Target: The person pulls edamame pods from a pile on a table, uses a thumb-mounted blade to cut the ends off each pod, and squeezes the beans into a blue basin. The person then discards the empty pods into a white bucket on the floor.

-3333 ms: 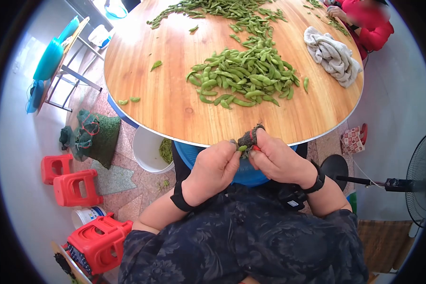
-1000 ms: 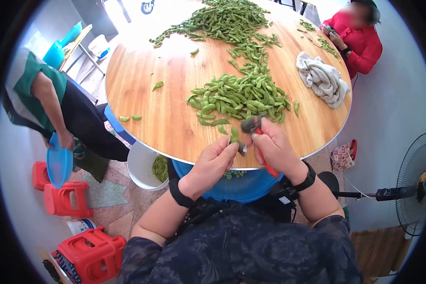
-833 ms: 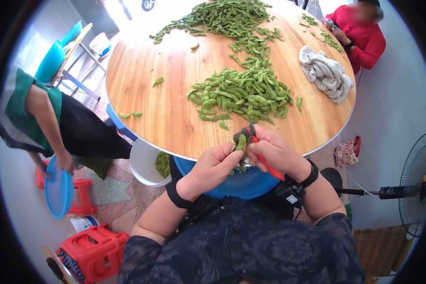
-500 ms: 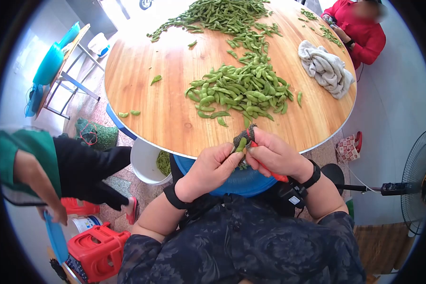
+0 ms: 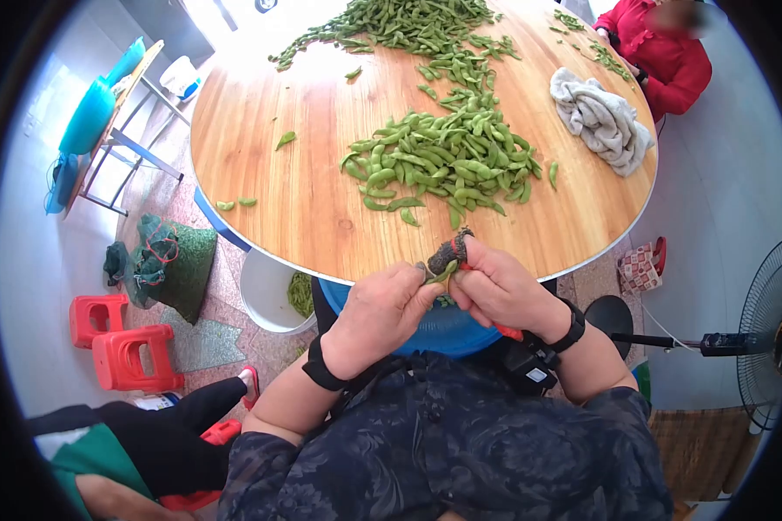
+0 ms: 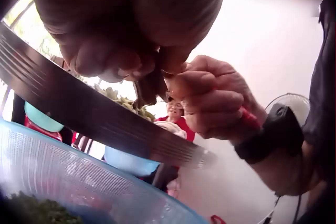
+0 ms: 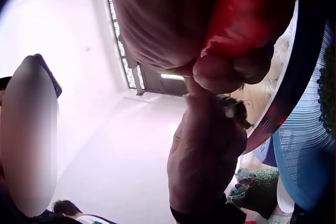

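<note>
Just over the near table edge, in the head view, both hands meet at a green soybean pod. My left hand pinches the pod between thumb and fingers. My right hand grips a red handle, whose far part is hidden in the palm, and its thumb and fingertips lie right at the pod. A dark wrap with a red band sits at the right index finger's tip. Below the hands is a blue mesh basin with green beans in it. The left wrist view shows the right hand against the left fingertips.
A heap of pods lies on the round wooden table, beside a grey cloth. Left below stand a white bucket and red stools. A fan stands right. One person is lower left, another across the table.
My hands, apart a second ago, have come together, and the pod has tipped from upright to slanted. The person in green has walked from the left side down to the lower left.
</note>
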`<state>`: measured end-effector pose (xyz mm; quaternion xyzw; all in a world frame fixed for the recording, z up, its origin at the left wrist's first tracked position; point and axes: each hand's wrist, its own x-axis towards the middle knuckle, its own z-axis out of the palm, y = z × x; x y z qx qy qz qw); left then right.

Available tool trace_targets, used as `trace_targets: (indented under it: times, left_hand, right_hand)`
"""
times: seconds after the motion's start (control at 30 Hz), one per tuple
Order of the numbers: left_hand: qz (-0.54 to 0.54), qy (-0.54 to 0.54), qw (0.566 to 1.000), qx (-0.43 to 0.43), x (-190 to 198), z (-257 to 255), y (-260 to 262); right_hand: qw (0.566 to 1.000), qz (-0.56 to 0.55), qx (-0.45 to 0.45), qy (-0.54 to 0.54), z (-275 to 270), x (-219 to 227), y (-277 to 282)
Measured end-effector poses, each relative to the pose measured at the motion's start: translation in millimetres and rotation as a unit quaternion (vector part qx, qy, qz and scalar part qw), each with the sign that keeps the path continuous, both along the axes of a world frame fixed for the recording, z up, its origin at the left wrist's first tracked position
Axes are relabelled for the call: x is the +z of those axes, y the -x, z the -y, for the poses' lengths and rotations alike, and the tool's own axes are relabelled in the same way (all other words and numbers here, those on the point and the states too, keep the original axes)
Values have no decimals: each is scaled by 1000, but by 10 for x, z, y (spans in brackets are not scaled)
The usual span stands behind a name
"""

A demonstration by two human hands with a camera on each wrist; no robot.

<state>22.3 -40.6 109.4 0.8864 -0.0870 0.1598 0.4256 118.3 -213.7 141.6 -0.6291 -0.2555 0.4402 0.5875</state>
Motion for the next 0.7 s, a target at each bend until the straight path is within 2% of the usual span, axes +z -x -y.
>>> trace_targets:
  times: [0.07, 0.1, 0.13, 0.17, 0.2, 0.23, 0.27, 0.33, 0.43, 0.47, 0.5, 0.53, 0.57, 0.6, 0.67, 0.7]
  left_hand:
    - [-3, 7, 1000, -30, 11, -67, 38]
    - [-181, 189, 961, -92, 56, -124, 70]
    - [-346, 357, 855, -147, 80, -151, 84]
    - [-347, 357, 854, -149, 62, -132, 95]
    - [-382, 499, 756, -181, 22, -94, 123]
    - [-404, 625, 634, -208, -19, -68, 145]
    - [-404, 625, 635, -207, -54, -60, 146]
    - [-396, 685, 567, -229, -125, -48, 158]
    - [-397, 704, 542, -230, -172, -34, 208]
    - [-398, 704, 542, -230, -164, -63, 199]
    - [-382, 584, 687, -202, -133, -115, 172]
    - [-351, 443, 808, -168, -90, -140, 147]
    - [-322, 366, 862, -139, -31, -125, 152]
    - [-324, 366, 861, -140, -13, -76, 154]
    - [-148, 234, 959, -64, -4, 24, 178]
    - [-130, 212, 968, -44, -29, 30, 168]
  right_hand:
    - [1000, -9, 0, -10, 23, -6, 8]
    - [998, -49, 29, -30, 38, -16, -9]
    - [993, -89, 59, -51, 46, -23, -20]
    - [993, -89, 57, -51, 43, -29, -2]
    - [977, -189, 49, -83, 33, -38, 36]
    - [951, -285, 41, -115, 22, -50, 65]
    - [950, -285, 42, -116, 14, -74, 73]
    - [915, -374, 35, -147, 9, -135, 95]
    - [922, -363, 32, -131, 15, -117, 120]
    - [922, -364, 31, -131, 8, -119, 131]
    - [970, -219, 20, -100, -6, -122, 145]
    - [995, -68, 9, -67, -16, -123, 153]
    - [995, -68, 7, -67, -15, -94, 164]
    - [998, -34, -1, -47, -6, -42, 185]
    - [1000, 1, -5, -28, -18, -20, 222]
    - [999, 28, -22, -27, -29, -30, 246]
